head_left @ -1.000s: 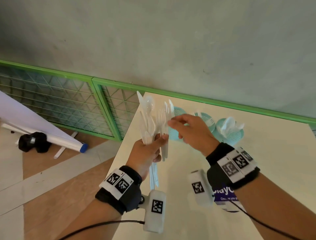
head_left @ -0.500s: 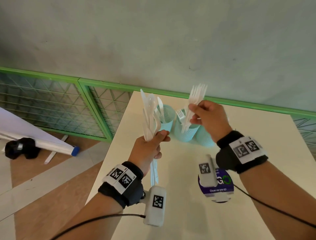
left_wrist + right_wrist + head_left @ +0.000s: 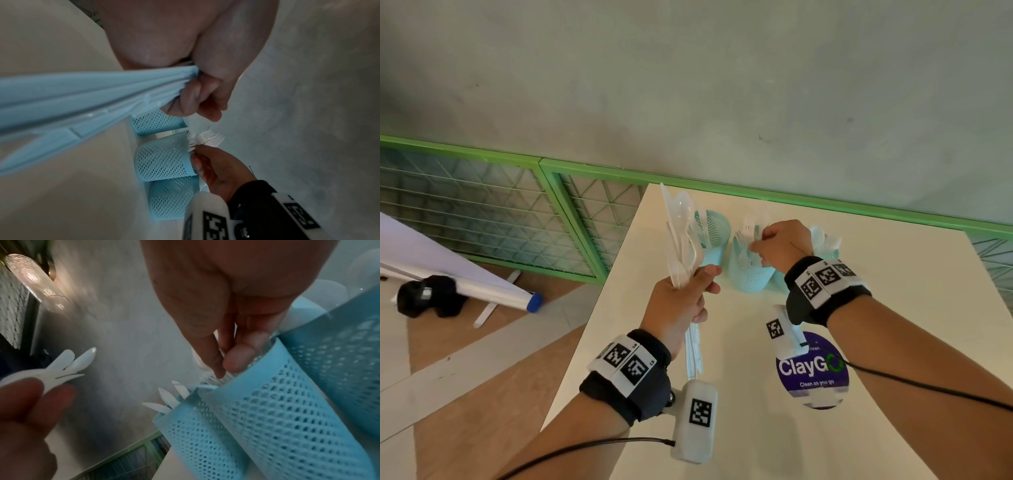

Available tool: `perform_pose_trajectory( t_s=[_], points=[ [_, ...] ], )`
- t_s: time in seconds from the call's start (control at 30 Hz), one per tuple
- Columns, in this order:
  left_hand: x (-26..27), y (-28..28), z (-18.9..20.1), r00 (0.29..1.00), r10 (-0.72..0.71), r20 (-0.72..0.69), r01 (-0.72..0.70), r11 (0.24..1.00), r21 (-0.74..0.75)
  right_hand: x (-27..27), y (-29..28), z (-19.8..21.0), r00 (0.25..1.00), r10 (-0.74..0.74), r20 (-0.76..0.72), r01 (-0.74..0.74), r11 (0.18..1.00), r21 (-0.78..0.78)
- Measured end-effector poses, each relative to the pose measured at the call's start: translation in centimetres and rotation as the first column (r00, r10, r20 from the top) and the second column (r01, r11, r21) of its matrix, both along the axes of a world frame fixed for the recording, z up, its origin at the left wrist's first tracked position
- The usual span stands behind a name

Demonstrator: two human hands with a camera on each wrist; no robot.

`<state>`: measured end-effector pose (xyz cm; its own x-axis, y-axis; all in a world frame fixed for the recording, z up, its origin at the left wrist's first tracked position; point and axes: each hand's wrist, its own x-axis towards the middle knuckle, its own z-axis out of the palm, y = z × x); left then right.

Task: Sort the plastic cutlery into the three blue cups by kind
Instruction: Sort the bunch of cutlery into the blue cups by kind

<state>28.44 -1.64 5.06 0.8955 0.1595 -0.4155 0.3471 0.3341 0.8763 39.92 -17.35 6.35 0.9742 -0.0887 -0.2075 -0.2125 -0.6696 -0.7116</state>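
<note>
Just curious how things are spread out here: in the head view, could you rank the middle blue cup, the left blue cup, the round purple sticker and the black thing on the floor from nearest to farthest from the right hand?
From the right hand:
1. Middle blue cup, directly under its fingers.
2. Left blue cup, further left.
3. Purple sticker, on the table nearer the person.
4. Black thing, far left on the floor.

Three mesh cups [image 3: 748, 277] crowd the table's far edge; bare tabletop [image 3: 739, 428] lies nearer.

sticker [image 3: 812, 371]: round, purple, on the table [image 3: 893, 342] | reads "ClayGo", last letter a green ring | below it "Clean as you go" | top line partly hidden, perhaps ending "clean." | wrist tags: coded squares only
</note>
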Motion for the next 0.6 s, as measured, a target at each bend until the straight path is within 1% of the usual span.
perform_pose_trajectory(
  t_s=[0.13,0.2,0.27,0.33,0.4,0.43,0.47,0.5,0.57,0.6],
  points=[
    [-0.2,0.1,0.5,1.000,0.005,0.006,-0.005,1.000,-0.010,-0.1,-0.5,1.5,1.000,0.013,-0.014,-0.014,0.998,-0.062],
    [-0.3,0.1,0.8,1.000,0.002,0.014,-0.001,1.000,-0.022,-0.4,-0.7,2.1,0.998,0.011,-0.061,-0.016,0.996,-0.085],
    [-0.3,0.0,1.1,1.000,0.000,0.018,0.001,1.000,-0.027,-0.8,-0.8,2.5,0.996,0.027,-0.086,-0.039,0.988,-0.151],
    [-0.5,-0.1,1.4,1.000,-0.005,0.022,0.005,1.000,-0.020,-1.1,-0.8,3.0,0.997,0.040,-0.069,-0.053,0.977,-0.207],
    [-0.7,-0.2,1.6,0.999,-0.009,0.038,0.010,1.000,-0.026,-1.9,-0.6,3.7,0.995,0.095,0.018,-0.088,0.970,-0.227],
    [-0.8,-0.3,1.8,0.999,-0.013,0.052,0.014,0.999,-0.033,-2.6,-0.4,4.1,0.986,0.149,0.070,-0.134,0.974,-0.181],
    [-0.9,-0.4,2.0,0.998,-0.015,0.067,0.018,0.999,-0.040,-3.6,0.0,4.5,0.971,0.217,0.102,-0.208,0.973,-0.097],
    [-1.0,-0.4,2.2,0.997,-0.011,0.080,0.015,0.998,-0.054,-4.8,0.5,4.9,0.949,0.299,0.102,-0.300,0.954,-0.007],
    [-1.0,-0.5,2.6,0.996,0.010,0.092,-0.001,0.996,-0.094,-7.4,1.5,5.2,0.890,0.456,0.006,-0.451,0.878,0.158],
    [-1.0,-0.5,2.9,0.996,0.021,0.088,-0.010,0.993,-0.115,-8.7,1.9,5.1,0.860,0.508,-0.043,-0.483,0.839,0.250]
  ],
)
